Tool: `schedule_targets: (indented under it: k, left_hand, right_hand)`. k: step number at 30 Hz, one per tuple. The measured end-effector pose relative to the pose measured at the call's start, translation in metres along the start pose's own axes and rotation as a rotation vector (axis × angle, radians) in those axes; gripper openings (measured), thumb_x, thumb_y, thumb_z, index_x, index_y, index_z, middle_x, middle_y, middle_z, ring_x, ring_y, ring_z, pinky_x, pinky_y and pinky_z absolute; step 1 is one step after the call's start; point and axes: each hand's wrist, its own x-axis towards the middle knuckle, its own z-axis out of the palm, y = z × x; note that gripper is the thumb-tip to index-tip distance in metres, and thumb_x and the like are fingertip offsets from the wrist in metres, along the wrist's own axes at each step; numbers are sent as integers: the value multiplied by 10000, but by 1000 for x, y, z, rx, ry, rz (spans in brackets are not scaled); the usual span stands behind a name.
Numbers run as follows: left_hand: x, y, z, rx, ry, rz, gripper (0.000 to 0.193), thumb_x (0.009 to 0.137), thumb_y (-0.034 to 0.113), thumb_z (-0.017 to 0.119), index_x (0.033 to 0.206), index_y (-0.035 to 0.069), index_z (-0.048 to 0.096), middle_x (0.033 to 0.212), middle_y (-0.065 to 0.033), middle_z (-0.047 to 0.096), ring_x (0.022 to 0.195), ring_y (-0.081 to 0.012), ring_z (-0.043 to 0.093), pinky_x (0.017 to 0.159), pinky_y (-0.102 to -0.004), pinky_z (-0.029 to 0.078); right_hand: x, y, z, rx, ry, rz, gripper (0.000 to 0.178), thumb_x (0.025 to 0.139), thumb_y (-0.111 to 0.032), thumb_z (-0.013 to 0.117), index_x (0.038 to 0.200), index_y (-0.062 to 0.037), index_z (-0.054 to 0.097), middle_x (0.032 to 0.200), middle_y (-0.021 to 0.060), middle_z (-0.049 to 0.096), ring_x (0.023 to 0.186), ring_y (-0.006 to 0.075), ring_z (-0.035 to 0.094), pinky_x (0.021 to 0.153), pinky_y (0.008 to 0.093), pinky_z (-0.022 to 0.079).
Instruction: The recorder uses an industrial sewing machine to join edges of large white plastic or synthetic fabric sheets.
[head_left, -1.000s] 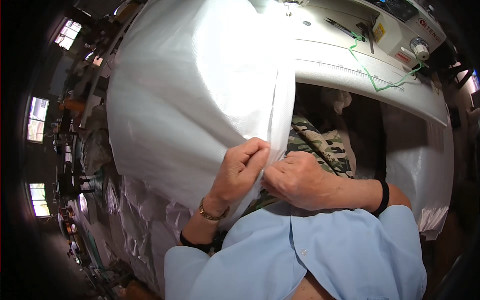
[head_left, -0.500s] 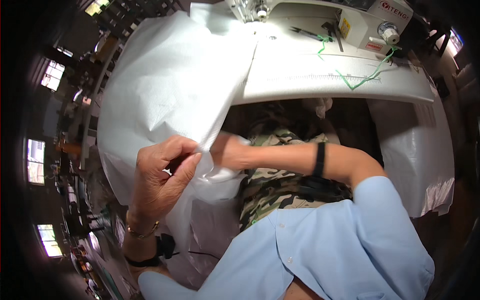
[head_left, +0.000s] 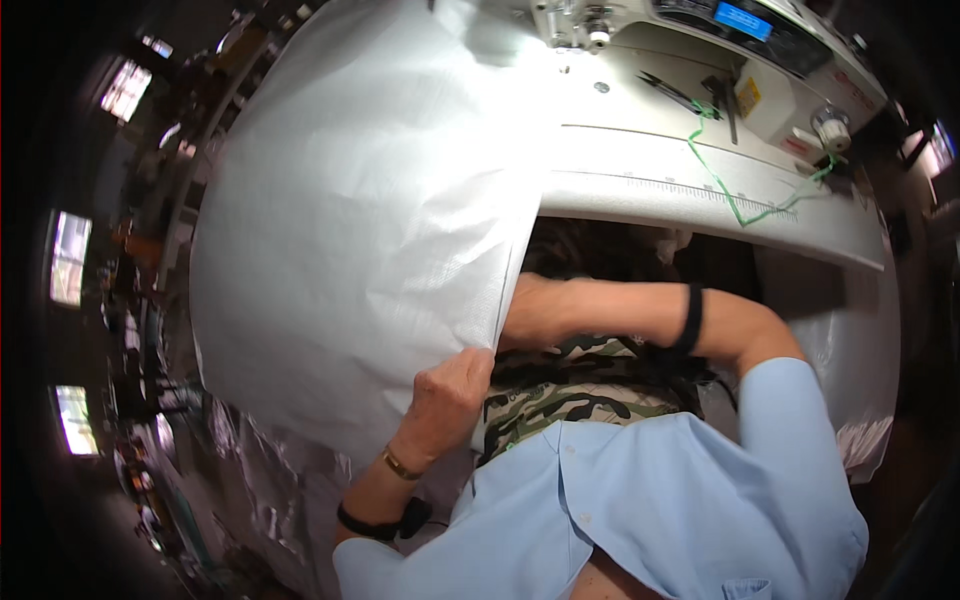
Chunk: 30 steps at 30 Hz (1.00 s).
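Note:
A large white woven plastic sheet [head_left: 350, 200] spreads over the left of the sewing machine's bed and hangs down toward my lap. At its lower right corner, my left hand [head_left: 450, 395] is closed on the sheet's folded edge. My right hand [head_left: 535, 312] reaches in from the right, just above the left one, and goes behind the sheet's right edge. Its fingers are hidden there. The sheet's upper part lies beside the needle area of the sewing machine [head_left: 585, 28].
Dark snips [head_left: 672, 92] and a thin dark tool [head_left: 728, 110] lie on the machine bed. A green thread [head_left: 742, 215] trails over the front edge with its printed scale [head_left: 680, 187]. More white sheeting [head_left: 840, 330] hangs at the right. My camouflage-covered lap [head_left: 570, 390] is below.
My left hand has moved right and down, drawing the sheet's edge with it, so the sheet lies flatter and wider. My right hand has shifted right. The view has turned slightly.

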Motion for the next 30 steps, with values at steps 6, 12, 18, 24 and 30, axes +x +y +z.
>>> schedule_targets:
  k: [6, 12, 18, 24, 30]
  left_hand:
    - [-9, 8, 36, -226, 280, -255, 70, 868, 1, 621, 937, -5, 634, 788, -165, 580, 658, -341, 586, 572, -360, 465]
    - [-14, 12, 26, -864, 423, -646, 167, 888, 8, 691, 1053, -9, 713, 779, 41, 598, 672, -3, 481, 548, -181, 364]
    - [-17, 27, 19, -1105, 470, -806, 295, 923, 25, 660, 1218, 9, 669, 775, 41, 555, 611, 15, 443, 500, -141, 351]
    - [-9, 23, 24, -727, 541, -519, 400, 858, -16, 717, 1252, 13, 654, 785, 42, 455, 597, -40, 402, 536, -186, 362]
    - [4, 14, 29, -442, 644, -422, 266, 813, -8, 762, 1075, 22, 726, 735, -21, 505, 588, -99, 446, 537, -254, 380]
  right_hand:
    - [-41, 35, -103, -114, 199, -58, 117, 851, -165, 700, 859, -86, 614, 837, 80, 645, 829, 291, 623, 796, 424, 492]
    - [-25, 53, -116, -90, 233, -94, 143, 889, -214, 690, 867, -105, 601, 866, 20, 609, 921, 211, 568, 909, 376, 412]
    - [-27, 55, -119, -46, 188, -52, 172, 879, -244, 705, 879, -98, 613, 901, 11, 628, 926, 211, 565, 909, 360, 400]
    - [-28, 53, -121, -60, 170, -121, 141, 844, -216, 732, 926, -118, 671, 958, -14, 653, 955, 203, 565, 935, 363, 403]
    - [-29, 53, -117, -133, 178, -141, 161, 790, -124, 757, 939, -132, 696, 994, -26, 662, 965, 183, 572, 940, 358, 409]
